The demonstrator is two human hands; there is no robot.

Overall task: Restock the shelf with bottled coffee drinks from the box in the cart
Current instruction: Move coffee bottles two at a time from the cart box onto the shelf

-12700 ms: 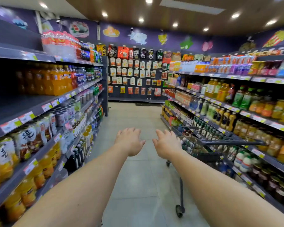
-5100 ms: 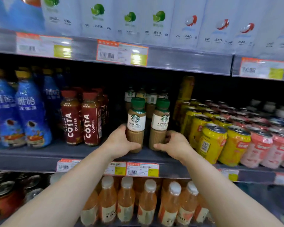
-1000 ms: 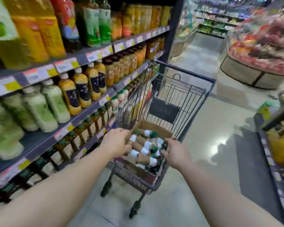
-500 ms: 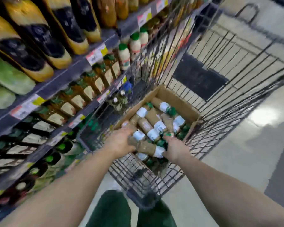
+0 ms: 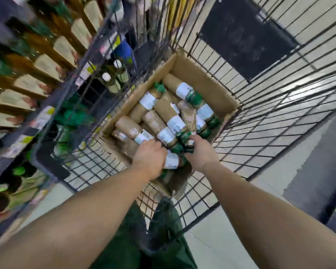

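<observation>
1. We look straight down into a wire cart (image 5: 264, 121) standing just right of a shelf (image 5: 27, 121) of blurred bottles.
2. A cardboard box (image 5: 200, 76) lies on the floor of the cart, open at the top, its long side running from near left to far right.
3. The box is filled with coffee bottles (image 5: 163, 111) lying on their sides in a loose heap: tan bodies, white labels, green caps. Most caps point towards the near right.
4. Our left hand (image 5: 150, 157) is in the near end of the box, palm down, on top of a bottle whose white label (image 5: 172, 161) shows just right of the knuckles. The fingers curl down over this bottle; we cannot tell whether they have closed on it.
5. Our right hand (image 5: 201, 152) is beside it, well inside the near right corner, fingers bent down among the green caps (image 5: 184, 135). The fingertips are hidden, so we cannot tell whether they pinch a bottle.
6. The two hands are close together, with the labelled bottle between them.
7. Below the arms, dark green trousers (image 5: 169, 239) show against the near end of the cart.
</observation>
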